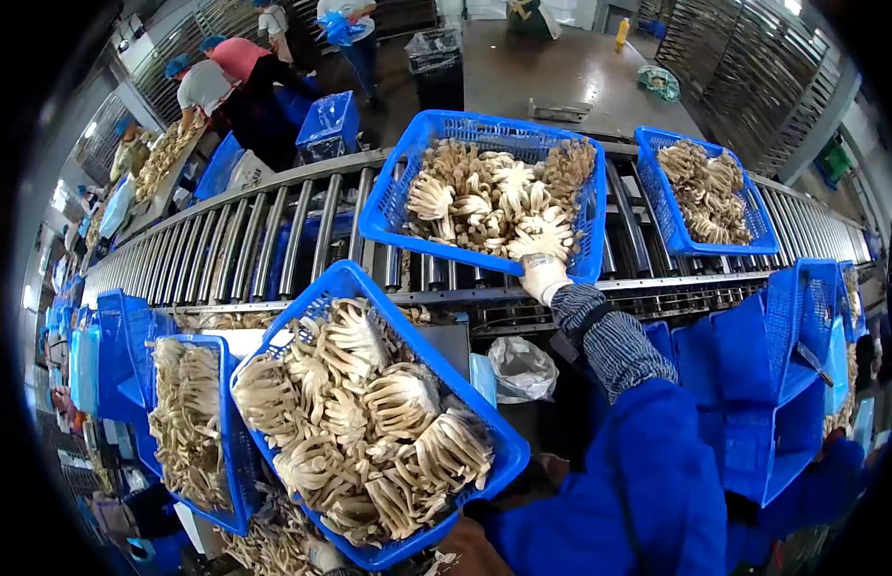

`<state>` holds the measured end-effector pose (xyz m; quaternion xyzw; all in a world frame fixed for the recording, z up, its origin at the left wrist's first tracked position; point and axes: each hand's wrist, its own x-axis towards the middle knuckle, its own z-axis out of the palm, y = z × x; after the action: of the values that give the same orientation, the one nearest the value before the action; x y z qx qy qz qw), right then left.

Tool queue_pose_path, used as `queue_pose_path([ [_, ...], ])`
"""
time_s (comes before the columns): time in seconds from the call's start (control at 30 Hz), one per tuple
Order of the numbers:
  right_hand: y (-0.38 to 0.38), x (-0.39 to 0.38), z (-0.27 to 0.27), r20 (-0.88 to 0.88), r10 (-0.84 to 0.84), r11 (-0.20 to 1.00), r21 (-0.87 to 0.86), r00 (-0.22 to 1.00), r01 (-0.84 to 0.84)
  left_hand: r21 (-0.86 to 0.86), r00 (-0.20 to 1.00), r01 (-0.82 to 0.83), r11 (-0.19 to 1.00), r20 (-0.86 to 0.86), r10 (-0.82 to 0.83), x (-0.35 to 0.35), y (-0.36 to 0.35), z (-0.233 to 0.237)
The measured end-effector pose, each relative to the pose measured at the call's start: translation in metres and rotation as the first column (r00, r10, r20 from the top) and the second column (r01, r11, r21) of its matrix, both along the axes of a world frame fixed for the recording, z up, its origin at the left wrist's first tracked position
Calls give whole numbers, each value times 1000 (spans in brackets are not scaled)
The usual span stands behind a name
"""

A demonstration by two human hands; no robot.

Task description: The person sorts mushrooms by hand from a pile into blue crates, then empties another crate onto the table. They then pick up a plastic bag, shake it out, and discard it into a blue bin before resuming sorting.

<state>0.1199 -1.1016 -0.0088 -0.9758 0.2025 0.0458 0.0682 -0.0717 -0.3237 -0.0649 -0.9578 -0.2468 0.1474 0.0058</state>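
Note:
My right hand (544,278), in a pale glove, reaches over the near rim of a blue plastic basket (384,223) on the roller conveyor. It is closed at the base of a pale mushroom cluster (544,236); the fingertips are hidden. More mushroom clusters fill that basket. Nearer to me, a second blue basket (508,446) stands tilted, heaped with pale brown mushroom clusters (345,418). What looks like my gloved left hand (326,555) shows beside its lower edge, mostly cut off, with its fingers hidden.
A roller conveyor (302,235) runs across, carrying another mushroom basket (765,240) at right. A further filled basket (237,451) stands at left. Stacked blue crates (753,355) are at right. A clear plastic bag (521,370) lies below the conveyor. Several people (211,86) work beyond it.

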Motion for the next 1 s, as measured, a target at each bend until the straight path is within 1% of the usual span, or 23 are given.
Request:
queue_pose_path([
  [0.13, -2, 0, 10, -84, 116, 993, -22, 990, -118, 50, 994, 103, 993, -42, -101, 11, 7, 0],
  [0.17, -4, -2, 15, -122, 98, 995, 25, 988, -96, 75, 984, 116, 990, 127, -125, 2, 43, -32],
  [0.2, -3, -5, 23, -134, 90, 996, 24, 987, -88, 104, 944, 134, 986, 289, -159, 5, 20, -4],
  [0.23, -3, -8, 29, -128, 110, 994, -3, 986, -112, -36, 952, -306, 951, -17, 306, 12, -4, 30],
  [0.27, 0, -13, 41, -122, 127, 991, -25, 984, -131, -152, 860, -511, 846, -82, 504, 26, -42, 76],
  [0.3, -1, -17, 42, -89, 140, 989, -36, 986, -144, -273, 897, -418, 866, 25, 441, 17, 3, 29],
  [0.33, -3, -16, 25, -100, 121, 981, -140, 988, -134, -268, 928, -324, 907, 96, 360, 8, 14, 21],
  [0.37, -7, -22, 14, -24, 144, 985, -97, 989, -146, -250, 948, -227, 941, 164, 272, -1, 23, 14],
  [0.4, -11, -28, 6, 56, 154, 987, -57, 986, -151, -123, 974, -126, 984, 174, 146, 3, -4, 35],
  [0.43, -11, -34, 6, 50, 137, 987, -89, 989, -132, -121, 985, -53, 991, 160, 72, 5, 12, 22],
  [0.47, -13, -41, 7, -33, 93, 994, -62, 995, -95, -145, 982, -175, 974, 50, 184, 7, 25, 8],
  [0.53, -18, -49, -8, 151, 102, 976, -208, 983, -69, -54, 979, -156, 986, 125, 162, 12, -24, 42],
  [0.57, -22, -51, -12, 165, 137, 965, -243, 977, -94, -55, 977, -166, 985, 124, 172, 16, -41, 59],
  [0.63, -18, -50, -8, 196, 154, 972, -205, 968, -113, -297, 953, -278, 913, 32, 301, 28, -72, 99],
  [0.7, -14, -53, -5, 271, 190, 973, -180, 944, -144, -136, 971, -238, 962, -11, 238, 29, -74, 98],
  [0.73, -11, -53, -7, 267, 195, 972, -180, 944, -150, -36, 992, -129, 991, 3, 129, 23, -23, 43],
  [0.77, -5, -52, -10, 273, 173, 975, -184, 946, -125, -38, 991, -134, 990, -3, 134, 22, 9, 10],
  [0.8, -1, -53, -14, 279, 151, 977, -187, 948, -101, -9, 991, -93, 996, 99, 93, 21, 33, -16],
  [0.83, 5, -56, -18, 361, 200, 954, -282, 911, -98, 25, 979, -56, 998, 198, 50, 19, 34, -19],
  [0.87, 6, -56, -19, 355, 206, 954, -281, 912, -106, 25, 980, -62, 998, 192, 56, 17, 39, -20],
  [0.93, 10, -55, -10, 312, 139, 981, -171, 940, -89, 70, 998, -49, 996, 37, 46, 26, 15, 19],
  [0.97, 9, -54, -11, 347, 152, 983, -152, 926, -104, 19, 993, -115, 993, 37, 115, 31, -2, 37],
  [1.0, 10, -52, -15, 395, 176, 977, -181, 902, -112, 135, 997, -58, 989, 56, 51, 33, -4, 31],
])
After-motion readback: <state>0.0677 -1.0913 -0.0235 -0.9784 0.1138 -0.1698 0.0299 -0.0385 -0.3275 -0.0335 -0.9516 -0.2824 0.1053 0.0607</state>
